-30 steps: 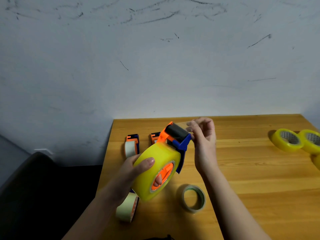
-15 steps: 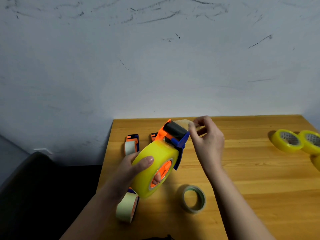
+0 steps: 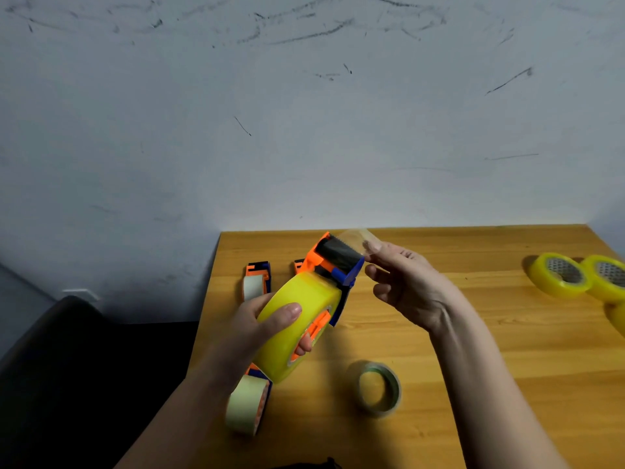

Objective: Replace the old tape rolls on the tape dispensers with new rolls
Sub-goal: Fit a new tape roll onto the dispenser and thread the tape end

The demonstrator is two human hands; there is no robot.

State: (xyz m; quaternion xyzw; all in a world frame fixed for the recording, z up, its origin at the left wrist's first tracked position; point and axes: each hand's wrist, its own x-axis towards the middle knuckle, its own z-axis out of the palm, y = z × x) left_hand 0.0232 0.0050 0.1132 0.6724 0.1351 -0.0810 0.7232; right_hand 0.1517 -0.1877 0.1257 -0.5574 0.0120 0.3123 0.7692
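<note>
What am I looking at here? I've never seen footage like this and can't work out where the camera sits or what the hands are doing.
The camera is worn on a person's head, looking down at their own hands over a wooden table. The left hand grips an orange and blue tape dispenser loaded with a full yellow roll. The right hand pinches the clear tape end past the dispenser's roller. On the table lie a nearly used-up roll, other dispensers with pale rolls, and spare yellow rolls at the right.
</note>
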